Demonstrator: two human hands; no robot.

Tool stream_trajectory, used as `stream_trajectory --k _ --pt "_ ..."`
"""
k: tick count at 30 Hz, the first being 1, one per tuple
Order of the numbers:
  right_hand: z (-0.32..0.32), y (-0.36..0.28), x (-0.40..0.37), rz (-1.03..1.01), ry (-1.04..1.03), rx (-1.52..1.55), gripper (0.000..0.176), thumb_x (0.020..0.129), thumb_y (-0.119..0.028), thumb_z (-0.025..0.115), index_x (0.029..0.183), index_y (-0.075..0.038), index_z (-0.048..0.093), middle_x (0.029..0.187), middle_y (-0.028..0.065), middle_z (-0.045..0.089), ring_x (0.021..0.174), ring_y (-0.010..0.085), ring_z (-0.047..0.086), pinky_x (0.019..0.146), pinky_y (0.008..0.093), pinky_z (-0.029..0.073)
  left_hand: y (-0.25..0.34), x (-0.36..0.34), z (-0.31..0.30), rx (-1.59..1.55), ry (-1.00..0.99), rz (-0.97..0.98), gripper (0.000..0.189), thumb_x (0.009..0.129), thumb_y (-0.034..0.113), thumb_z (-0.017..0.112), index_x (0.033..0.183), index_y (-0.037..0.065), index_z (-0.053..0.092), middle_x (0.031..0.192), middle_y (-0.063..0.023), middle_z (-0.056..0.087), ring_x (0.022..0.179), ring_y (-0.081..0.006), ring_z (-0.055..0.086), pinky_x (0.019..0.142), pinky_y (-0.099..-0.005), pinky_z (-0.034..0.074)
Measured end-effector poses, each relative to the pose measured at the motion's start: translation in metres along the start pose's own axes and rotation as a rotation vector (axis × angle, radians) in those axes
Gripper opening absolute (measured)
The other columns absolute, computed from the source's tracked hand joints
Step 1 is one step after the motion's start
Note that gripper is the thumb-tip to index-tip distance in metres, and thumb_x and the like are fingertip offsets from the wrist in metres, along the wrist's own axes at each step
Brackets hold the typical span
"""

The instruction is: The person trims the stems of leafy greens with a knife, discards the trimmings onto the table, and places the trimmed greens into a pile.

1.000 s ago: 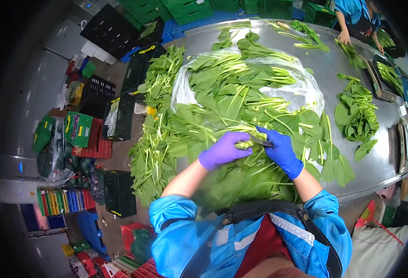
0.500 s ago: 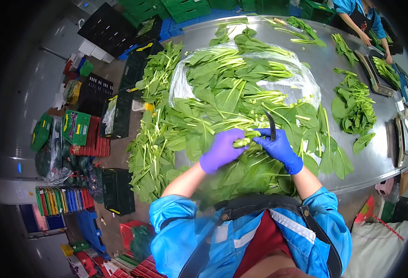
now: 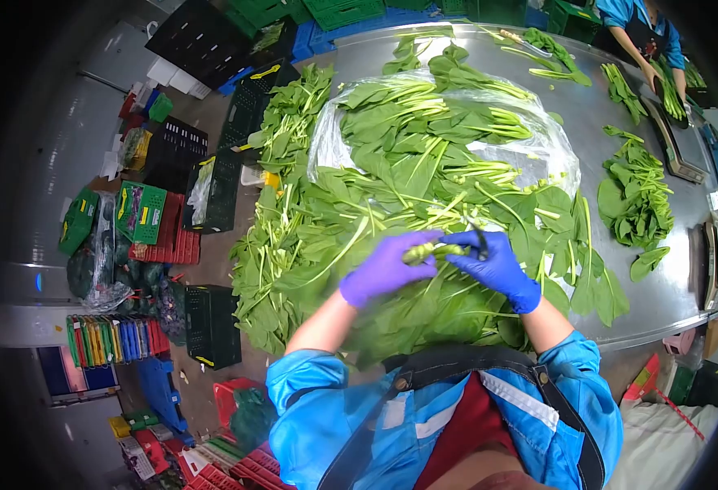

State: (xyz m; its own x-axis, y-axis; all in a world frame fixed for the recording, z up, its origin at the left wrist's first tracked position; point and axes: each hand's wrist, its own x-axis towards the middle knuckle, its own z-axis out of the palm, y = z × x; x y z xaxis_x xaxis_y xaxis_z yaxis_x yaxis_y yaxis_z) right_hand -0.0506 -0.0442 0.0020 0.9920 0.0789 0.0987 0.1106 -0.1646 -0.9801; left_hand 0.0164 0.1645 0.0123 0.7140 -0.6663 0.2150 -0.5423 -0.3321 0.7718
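Mid-frame, the left hand [image 3: 387, 268] grips the spinach bunch [image 3: 426, 251] — stems pointing frame-right at the right hand [image 3: 497, 266], clenched round a knife [image 3: 480, 238].

black crate [image 3: 212, 327] (on floor), green crates [image 3: 342, 10] beyond

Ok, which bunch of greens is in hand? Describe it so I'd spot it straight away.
Find the steel table and its big heap of loose greens. At the heap's near edge a purple-gloved left hand and a blue-gloved right hand, holding a knife, meet. The bunch is the only one gripped between them, pale stem ends showing, not lying loose.
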Motion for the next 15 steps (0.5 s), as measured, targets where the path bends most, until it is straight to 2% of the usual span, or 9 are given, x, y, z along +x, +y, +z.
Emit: stream_trajectory --k 2,3,4,5,6,8,12,14,15 --pt "0.002 0.011 0.012 0.014 -0.066 0.032 0.028 0.078 -0.019 0.070 0.105 -0.010 0.067 0.074 -0.0002 0.063 0.056 0.0047 0.048 0.052 0.0201 0.040 0.000 0.003 0.009 -0.493 -0.288 -0.468 0.027 0.073 0.014 0.074 0.092 0.002 0.060 0.102 -0.0117 0.063 0.087 -0.0191 0.063 0.079 -0.0315 0.049" --pt "-0.005 0.015 0.026 0.221 -0.117 0.125 0.028 0.080 -0.022 0.069 0.105 -0.010 0.067 0.076 0.0008 0.064 0.059 0.0059 0.051 0.054 0.0223 0.042 0.002 0.004 0.011 -0.869 -0.150 -0.531 0.028 0.072 0.009 0.073 0.094 0.001 0.057 0.094 -0.0099 0.064 0.083 -0.0182 0.064 0.077 -0.0305 0.050" --pt "-0.011 0.021 0.041 0.428 -0.167 0.220 0.029 0.081 -0.025 0.068 0.106 -0.010 0.066 0.078 0.0018 0.065 0.062 0.0071 0.054 0.056 0.0246 0.044 0.000 0.005 0.002 -0.865 -0.148 -0.531 0.028 0.072 0.009 0.073 0.094 0.001 0.057 0.094 -0.0099 0.064 0.083 -0.0182 0.064 0.077 -0.0305 0.050" --pt "-0.001 0.085 0.058 0.001 0.076 0.005 0.026 0.080 -0.024 0.065 0.102 -0.010 0.067 0.080 0.0084 0.067 0.069 0.0168 0.062 0.062 0.0328 0.049 0.000 0.003 -0.014 -0.844 -0.094 -0.564 0.032 0.071 0.007 0.073 0.097 0.001 0.056 0.088 -0.0098 0.063 0.079 -0.0185 0.064 0.075 -0.0308 0.051" --pt "0.000 0.111 0.070 0.003 0.076 0.010 0.026 0.080 -0.024 0.065 0.102 -0.010 0.067 0.080 0.0084 0.067 0.069 0.0168 0.062 0.062 0.0328 0.049 0.000 0.001 -0.030 -0.822 -0.041 -0.598 0.036 0.069 0.004 0.072 0.100 0.001 0.054 0.082 -0.0096 0.063 0.076 -0.0189 0.064 0.072 -0.0311 0.051" --pt "0.003 0.141 0.086 0.155 -0.089 -0.741 0.020 0.076 -0.016 0.062 0.095 -0.009 0.067 0.089 0.0153 0.065 0.075 0.0296 0.065 0.066 0.0415 0.050 0.003 -0.003 -0.057 -0.801 0.070 -0.582 0.042 0.069 0.004 0.071 0.107 0.000 0.052 0.080 -0.0101 0.063 0.074 -0.0186 0.063 0.071 -0.0309 0.051" --pt "0.028 0.174 0.090 0.057 -0.163 -0.927 0.021 0.070 -0.012 0.060 0.090 -0.007 0.066 0.098 0.0181 0.061 0.076 0.0355 0.063 0.068 0.0446 0.051 0.013 -0.005 -0.098 -0.676 0.136 -0.497 0.064 0.068 0.006 0.071 0.126 0.000 0.044 0.076 -0.0118 0.063 0.069 -0.0194 0.062 0.067 -0.0307 0.050" --pt "0.025 0.182 0.088 0.087 -0.171 -1.026 0.024 0.069 -0.015 0.062 0.091 -0.008 0.066 0.105 0.0171 0.058 0.078 0.0351 0.063 0.069 0.0448 0.051 0.003 -0.008 -0.095 -0.495 0.172 -0.519 0.057 0.069 0.008 0.070 0.123 0.003 0.051 0.076 -0.0123 0.065 0.066 -0.0183 0.062 0.065 -0.0313 0.049" --pt "0.020 0.173 0.085 0.167 -0.135 -0.985 0.028 0.069 -0.023 0.067 0.093 -0.010 0.066 0.105 0.0143 0.061 0.081 0.0345 0.062 0.072 0.0435 0.049 -0.006 -0.010 -0.092 -0.115 0.100 -0.500 0.043 0.073 0.009 0.067 0.115 0.005 0.056 0.082 -0.0119 0.066 0.071 -0.0206 0.063 0.068 -0.0310 0.050"
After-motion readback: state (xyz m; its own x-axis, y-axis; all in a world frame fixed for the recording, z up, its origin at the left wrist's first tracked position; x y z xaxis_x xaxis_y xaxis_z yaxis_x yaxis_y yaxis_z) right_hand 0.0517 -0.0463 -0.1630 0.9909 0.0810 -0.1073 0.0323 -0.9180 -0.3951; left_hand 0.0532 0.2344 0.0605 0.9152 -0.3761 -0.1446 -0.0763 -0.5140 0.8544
